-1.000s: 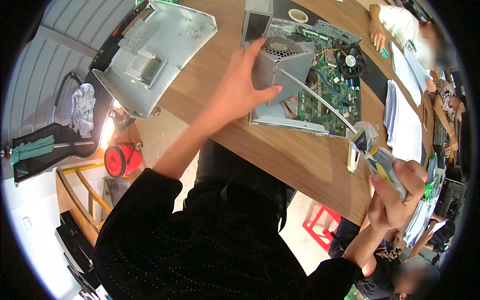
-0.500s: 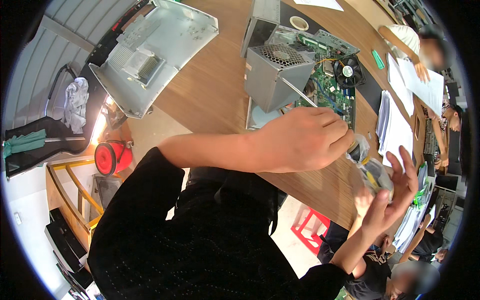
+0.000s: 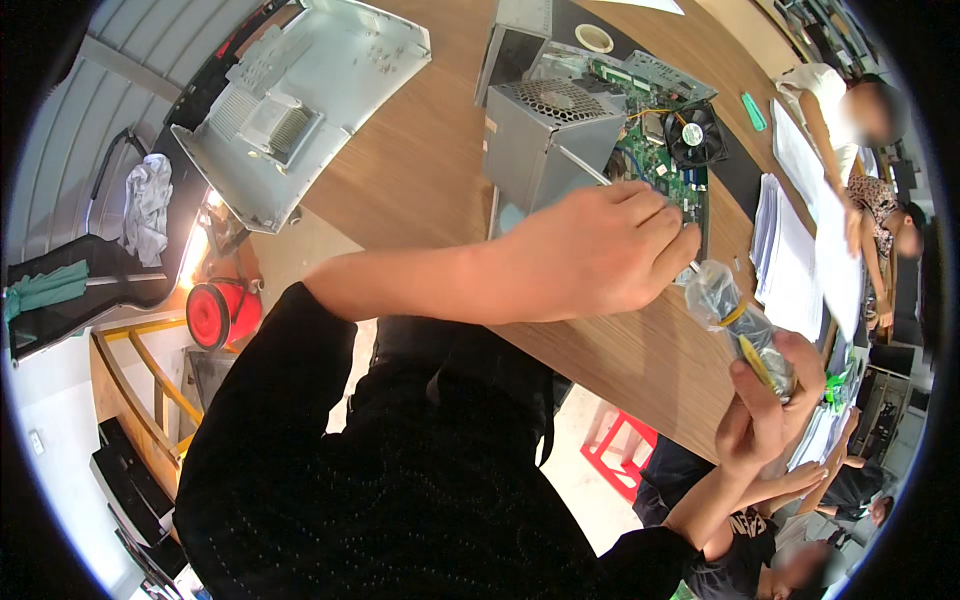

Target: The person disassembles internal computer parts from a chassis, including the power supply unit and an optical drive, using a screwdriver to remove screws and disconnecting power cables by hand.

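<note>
A small clear plastic bag [image 3: 742, 325], crinkled and glossy, with yellow and dark parts showing through its film, sits at the right of the view, just off the near edge of the brown wooden table [image 3: 420, 170]. What exactly the bag holds is too small to tell. The right hand [image 3: 765, 405] grips it from below, fingers [image 3: 745, 400] curled round its lower half and pressed against the plastic, so the upper end stands free and tilts up toward the left. The left hand [image 3: 600, 255] reaches across from the left with the forearm bare below a black sleeve [image 3: 300, 330]; its fingers are bunched together, tips down beside the top of the bag, and whether they pinch the bag's mouth or something small at it cannot be told. A thin metal rod [image 3: 580, 165] runs from behind the left hand's knuckles up over the table. Behind it lies an opened computer with a grey metal power supply box [image 3: 545, 130], a green circuit board [image 3: 665, 170] and a black round fan [image 3: 692, 135]. Further left on the table rests a light grey plastic cover panel [image 3: 300, 110], inner side up. To the right, stacks of white paper [image 3: 785, 235] lie near another person's arm. A red round object [image 3: 222, 312] is on the floor at the left.
</note>
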`<action>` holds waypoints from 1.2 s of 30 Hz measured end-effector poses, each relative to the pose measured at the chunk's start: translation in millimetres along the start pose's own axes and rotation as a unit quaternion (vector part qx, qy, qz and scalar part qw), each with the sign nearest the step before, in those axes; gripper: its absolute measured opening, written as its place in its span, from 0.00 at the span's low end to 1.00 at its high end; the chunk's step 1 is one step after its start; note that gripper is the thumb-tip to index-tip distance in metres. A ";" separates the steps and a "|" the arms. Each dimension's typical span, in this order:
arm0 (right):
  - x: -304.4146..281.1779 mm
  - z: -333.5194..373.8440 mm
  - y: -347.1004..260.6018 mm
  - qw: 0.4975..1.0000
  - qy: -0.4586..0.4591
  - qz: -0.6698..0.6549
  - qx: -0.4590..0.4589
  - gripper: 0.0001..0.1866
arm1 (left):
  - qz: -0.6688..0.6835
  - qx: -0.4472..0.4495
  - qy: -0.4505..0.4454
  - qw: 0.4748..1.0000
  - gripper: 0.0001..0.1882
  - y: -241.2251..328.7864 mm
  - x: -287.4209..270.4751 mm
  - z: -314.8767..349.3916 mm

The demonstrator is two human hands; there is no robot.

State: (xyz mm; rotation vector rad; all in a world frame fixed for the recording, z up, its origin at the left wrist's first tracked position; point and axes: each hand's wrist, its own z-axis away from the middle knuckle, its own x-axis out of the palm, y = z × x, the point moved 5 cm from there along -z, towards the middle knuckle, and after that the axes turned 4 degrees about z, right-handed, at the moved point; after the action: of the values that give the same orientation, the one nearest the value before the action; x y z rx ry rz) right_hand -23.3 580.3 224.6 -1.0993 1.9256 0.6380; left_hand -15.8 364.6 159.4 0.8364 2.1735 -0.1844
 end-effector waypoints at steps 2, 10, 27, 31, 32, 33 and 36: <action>6.2 0.3 -5.8 0.998 -0.011 0.020 -0.059 0.28 | 0.022 -0.008 0.023 0.999 0.14 -2.5 -5.9 1.7; 4.1 19.8 15.3 0.920 0.019 -0.202 0.334 0.29 | 0.044 -0.052 0.038 0.997 0.12 -5.6 -14.7 6.8; 0.2 -6.8 -9.2 0.995 0.006 0.018 0.103 0.17 | 0.060 -0.030 0.010 0.998 0.15 -7.5 -5.8 9.2; -6.7 0.9 -25.1 0.995 0.038 0.063 -0.060 0.17 | -0.015 0.020 0.071 0.997 0.15 1.5 -9.7 7.0; -7.8 3.9 -29.2 0.989 0.026 0.076 -0.123 0.18 | -0.030 0.021 0.086 0.996 0.15 4.3 -8.3 8.2; -9.6 4.8 -27.6 0.988 -0.002 0.049 -0.147 0.21 | -0.044 0.022 0.100 0.994 0.16 5.8 -8.3 9.4; -7.3 3.6 -18.3 0.998 0.031 0.040 0.041 0.32 | 0.000 0.026 0.089 0.996 0.16 -2.6 -11.0 11.2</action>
State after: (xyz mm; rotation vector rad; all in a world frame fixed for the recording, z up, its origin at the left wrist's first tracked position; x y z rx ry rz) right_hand -3.8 577.3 228.2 -1.0056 2.0396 0.5694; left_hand -5.3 352.7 159.4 0.9125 2.3425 -0.1717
